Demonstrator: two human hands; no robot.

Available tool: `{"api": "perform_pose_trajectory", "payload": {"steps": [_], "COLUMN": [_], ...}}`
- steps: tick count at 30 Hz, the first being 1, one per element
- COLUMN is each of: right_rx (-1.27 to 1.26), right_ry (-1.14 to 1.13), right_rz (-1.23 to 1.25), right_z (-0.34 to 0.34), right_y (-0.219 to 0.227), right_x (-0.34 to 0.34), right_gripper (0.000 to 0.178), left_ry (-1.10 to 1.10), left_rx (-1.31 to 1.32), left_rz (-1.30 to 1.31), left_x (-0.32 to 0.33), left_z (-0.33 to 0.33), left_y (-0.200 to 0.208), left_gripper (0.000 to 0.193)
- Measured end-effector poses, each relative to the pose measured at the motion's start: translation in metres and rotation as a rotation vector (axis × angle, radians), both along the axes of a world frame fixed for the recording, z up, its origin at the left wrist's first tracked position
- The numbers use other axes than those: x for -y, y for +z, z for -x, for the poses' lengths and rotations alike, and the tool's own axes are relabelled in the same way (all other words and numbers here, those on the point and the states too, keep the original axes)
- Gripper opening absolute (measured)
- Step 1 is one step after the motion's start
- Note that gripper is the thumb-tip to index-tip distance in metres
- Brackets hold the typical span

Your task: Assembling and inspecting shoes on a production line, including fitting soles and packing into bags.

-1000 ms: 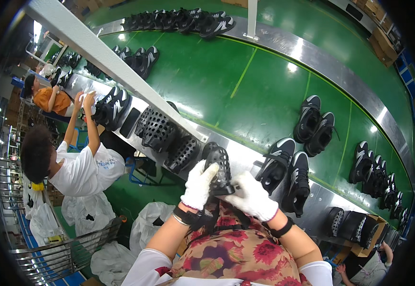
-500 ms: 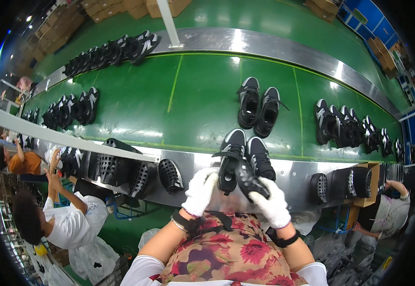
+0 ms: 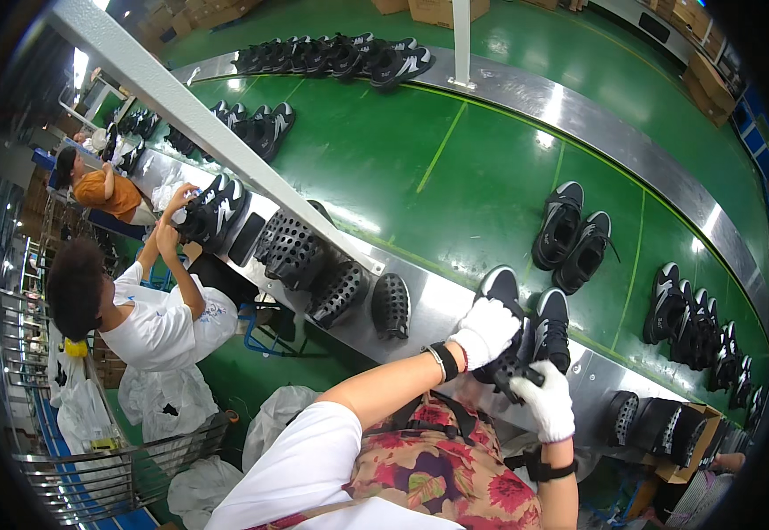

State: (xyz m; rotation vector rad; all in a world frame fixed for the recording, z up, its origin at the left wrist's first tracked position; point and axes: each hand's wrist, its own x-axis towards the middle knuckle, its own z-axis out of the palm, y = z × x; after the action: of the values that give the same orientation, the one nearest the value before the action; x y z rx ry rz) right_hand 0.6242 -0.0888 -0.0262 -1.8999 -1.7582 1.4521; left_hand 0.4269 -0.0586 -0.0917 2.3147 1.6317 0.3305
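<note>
In a white knit glove, my left hand (image 3: 488, 333) closes over the upper of a black shoe with a grey toe (image 3: 498, 283), covering its laces. My right hand (image 3: 545, 399), also gloved, grips a black perforated shoe tree (image 3: 510, 364) at the heel end of that shoe. How far the shoe tree sits inside the opening is hidden by my hands. Close beside, to the right, stands the matching black shoe (image 3: 552, 320), untouched on the metal ledge (image 3: 437, 296).
Beyond the ledge, another shoe pair (image 3: 558, 228) sits on the green conveyor (image 3: 376, 168). More perforated shoe trees (image 3: 391, 306) stand left along the ledge. A white metal bar (image 3: 216, 132) slants across the left. A co-worker in white (image 3: 163, 322) sits at the left. Right, an open carton (image 3: 701, 442).
The view has swung left, so the scene sits further right and tilted. My left hand has moved from the shoe's side onto its upper. My right hand still holds the shoe tree.
</note>
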Motion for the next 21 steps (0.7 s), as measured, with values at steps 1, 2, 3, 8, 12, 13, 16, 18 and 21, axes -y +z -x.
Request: {"api": "perform_pose_trajectory", "payload": {"steps": [1,2,3,8,12,13,16,18,21], "right_rx": [0.069,0.168,0.267,0.203,0.121,0.127,0.199,0.196,0.311], "right_ry": [0.099,0.147,0.194,0.244,0.282,0.276,0.208,0.110,0.130], "right_rz": [-0.133,-0.209,-0.286,-0.317,-0.207,-0.205,-0.477,-0.491,-0.445], "right_z": [0.011,0.025,0.038,0.065,0.064,0.063,0.064,0.072,0.077], "right_y": [-0.007,-0.015,-0.025,-0.045,-0.040,-0.057,-0.103,-0.115,-0.109], "right_x": [-0.005,-0.010,-0.012,-0.014,-0.027,-0.031,-0.039,-0.033,-0.028], "right_gripper": [0.045,0.047,0.049,0.057,0.052,0.052,0.034,0.025,0.023], "left_ry": [-0.004,-0.001,0.003,0.073,0.080,0.057,-0.001,0.032,0.082], "left_rx": [-0.010,-0.030,-0.026,-0.006,0.013,-0.010,-0.012,-0.010,-0.017], "left_rz": [0.062,0.011,0.010,-0.057,-0.052,-0.011,-0.042,-0.142,-0.078], "left_x": [0.003,0.005,0.003,0.008,0.021,0.020,0.016,0.017,0.027], "left_z": [0.000,-0.001,-0.001,0.022,0.027,0.022,0.012,0.009,0.015], "left_y": [0.001,-0.001,-0.001,-0.003,-0.004,-0.001,-0.002,-0.007,-0.004], "left_gripper": [0.018,0.014,0.014,0.013,0.013,0.013,0.013,0.014,0.016]}}
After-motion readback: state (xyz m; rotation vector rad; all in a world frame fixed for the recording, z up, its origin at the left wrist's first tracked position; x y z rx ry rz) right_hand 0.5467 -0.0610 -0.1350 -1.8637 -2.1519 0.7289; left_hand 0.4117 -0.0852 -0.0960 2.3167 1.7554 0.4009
